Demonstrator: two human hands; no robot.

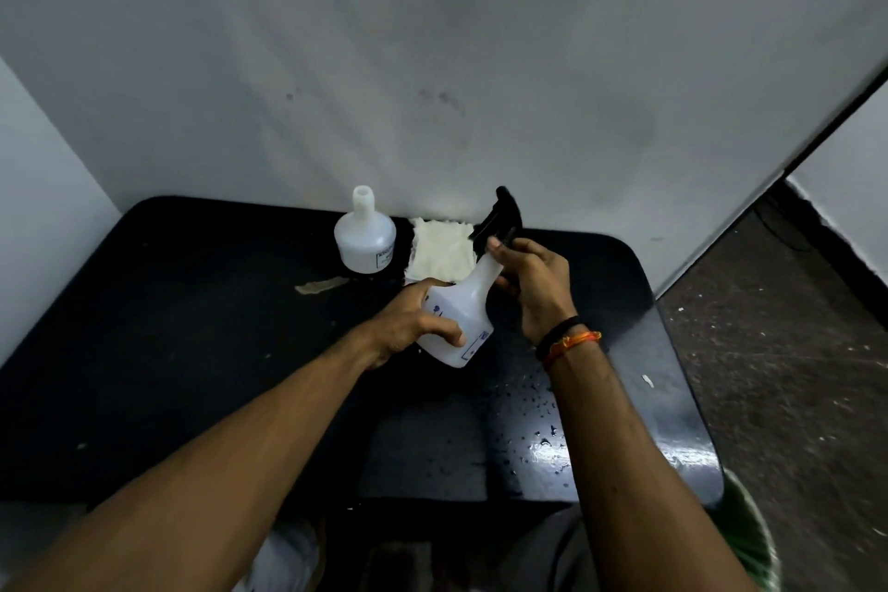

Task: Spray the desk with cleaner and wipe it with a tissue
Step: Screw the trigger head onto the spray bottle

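A translucent white plastic spray bottle point(456, 317) with a black trigger head point(499, 219) was held tilted above the middle of a black, glossy desk with rounded corners point(192, 351), its nozzle pointing up and away toward the wall. The person's left hand point(413, 322) wrapped round the bottle's body, fingers curled over its side near the printed label. The right hand point(533, 284) closed round the neck just under the trigger head, thumb up against the black part; whether a finger lay on the trigger itself could not be made out.

Droplets point(543, 423) glistened on the near right part of the desk, so the spraying step appeared to be under way or nearly done. Next, by my judgement, either the nozzle had to be aimed down at the dry left side, or the bottle set aside and a tissue picked up for wiping.

A crumpled stack of cream-white tissues point(442, 250) lay at the back of the desk against the grey wall point(432, 63), just beside a second, squat white plastic bottle with no cap point(365, 240). A small pale scrap point(319, 286) lay near that bottle.
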